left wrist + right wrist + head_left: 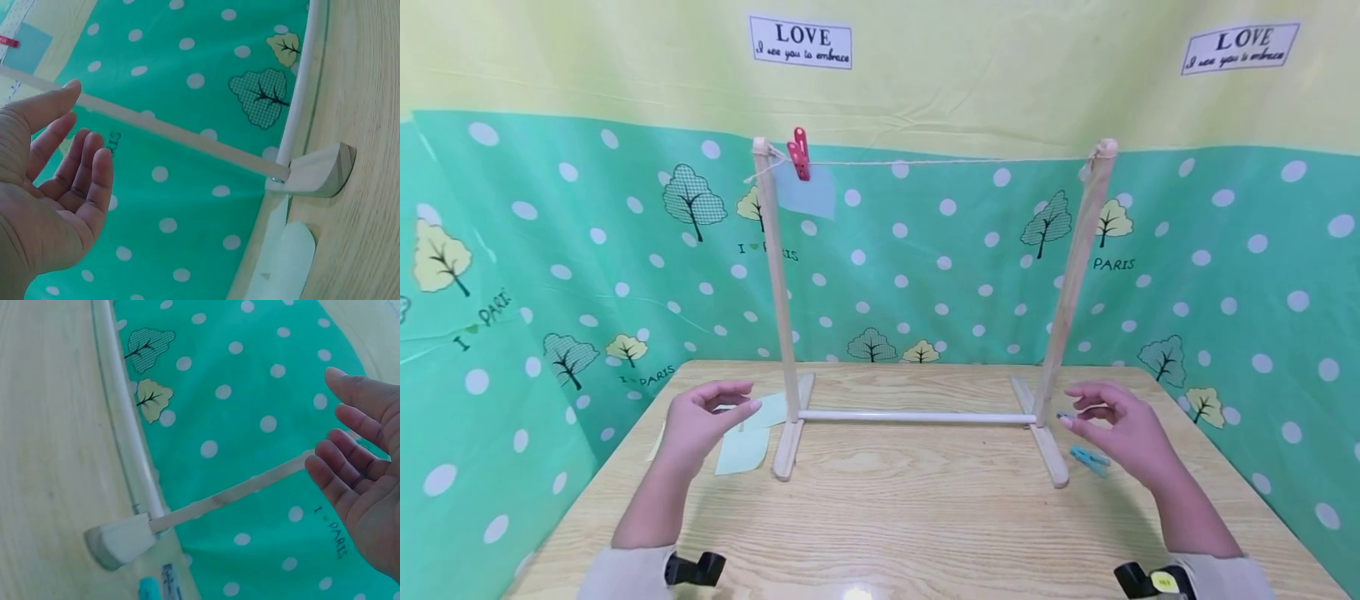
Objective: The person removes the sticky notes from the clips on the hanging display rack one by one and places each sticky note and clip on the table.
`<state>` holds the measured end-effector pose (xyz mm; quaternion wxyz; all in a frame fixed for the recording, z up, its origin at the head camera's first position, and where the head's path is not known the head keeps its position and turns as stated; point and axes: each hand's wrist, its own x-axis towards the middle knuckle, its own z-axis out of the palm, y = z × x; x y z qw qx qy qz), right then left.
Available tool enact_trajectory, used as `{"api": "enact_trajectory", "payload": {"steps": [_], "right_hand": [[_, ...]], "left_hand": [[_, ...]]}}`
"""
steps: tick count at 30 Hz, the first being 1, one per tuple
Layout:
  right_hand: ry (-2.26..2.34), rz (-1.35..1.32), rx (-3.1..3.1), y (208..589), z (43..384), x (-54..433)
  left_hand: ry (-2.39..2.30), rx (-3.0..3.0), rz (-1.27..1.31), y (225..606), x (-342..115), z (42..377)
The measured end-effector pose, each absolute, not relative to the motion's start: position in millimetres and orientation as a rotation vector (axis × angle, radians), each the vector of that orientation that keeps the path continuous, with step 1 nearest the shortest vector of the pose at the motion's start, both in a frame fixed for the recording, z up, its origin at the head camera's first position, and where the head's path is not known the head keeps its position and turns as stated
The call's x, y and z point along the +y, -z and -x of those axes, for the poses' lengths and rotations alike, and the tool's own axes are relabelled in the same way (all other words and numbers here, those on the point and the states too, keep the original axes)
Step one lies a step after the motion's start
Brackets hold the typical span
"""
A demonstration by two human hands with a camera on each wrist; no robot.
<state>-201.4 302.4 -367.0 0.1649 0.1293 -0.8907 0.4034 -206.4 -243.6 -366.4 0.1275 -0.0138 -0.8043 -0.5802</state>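
Observation:
A wooden frame (778,283) stands on the table with a string (925,162) tied between its two posts. Near the string's left end a red clothespin (800,158) clips a light blue sheet of paper (811,193). My left hand (688,425) hovers left of the frame, fingers loosely bent and holding nothing. Beside it pale green paper pieces (742,451) lie on the table, partly hidden by the hand. To the right of the frame my right hand (1123,429) is held up, also with nothing in it. A blue clothespin (1088,457) lies near it.
A white crossbar (917,417) joins the frame's wooden feet (1049,457) low over the wood-grain table (910,525). In the right wrist view a dark blue item (170,581) lies next to the blue clothespin. A green dotted curtain (910,250) hangs behind and at both sides.

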Motion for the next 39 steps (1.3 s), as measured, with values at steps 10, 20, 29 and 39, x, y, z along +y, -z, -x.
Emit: {"api": "enact_trajectory", "payload": {"steps": [10,20,29,39], "right_hand": [[-1.117,-0.488,-2.485,349,206,288],[-1.1,-0.637,-2.384,324,212,271],[-1.09,-0.729,-2.316,304,216,261],[-1.096,-0.78,-2.292,283,221,249]], "left_hand": [[1.698,-2.29,0.142,353,-226,213],[1.743,-2.261,0.248,336,-209,223],[1.737,-2.259,0.325,319,-191,232],[1.664,-2.312,0.343,303,-179,242]]}}
